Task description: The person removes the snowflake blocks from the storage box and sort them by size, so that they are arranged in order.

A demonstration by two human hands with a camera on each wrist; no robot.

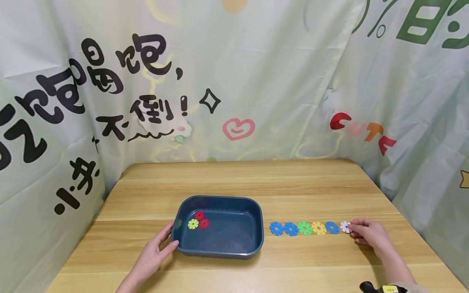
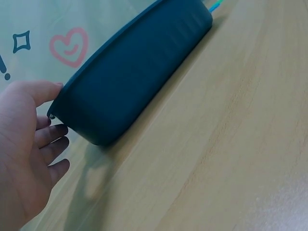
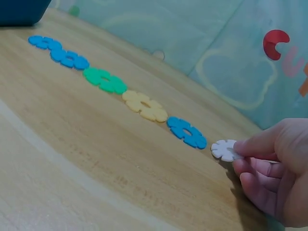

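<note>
My right hand (image 1: 371,234) pinches a white snowflake building disc (image 3: 223,150) between thumb and fingers, at the right end of a row. The row holds blue discs (image 1: 276,228), a green disc (image 1: 304,228), a yellow disc (image 1: 318,228) and another blue disc (image 3: 186,133) nearest the white one. My left hand (image 1: 155,250) holds the left end of a dark blue plastic basin (image 1: 220,253), with the thumb at the rim in the left wrist view. Inside the basin, on its left side, lie red discs (image 1: 204,224) and a yellow-green disc (image 1: 193,224).
A wooden table (image 1: 238,179) carries the basin and the row of discs. Printed curtains (image 1: 278,81) hang behind the table and along its sides. A black strap with a yellow label (image 1: 390,289) sits at the right wrist.
</note>
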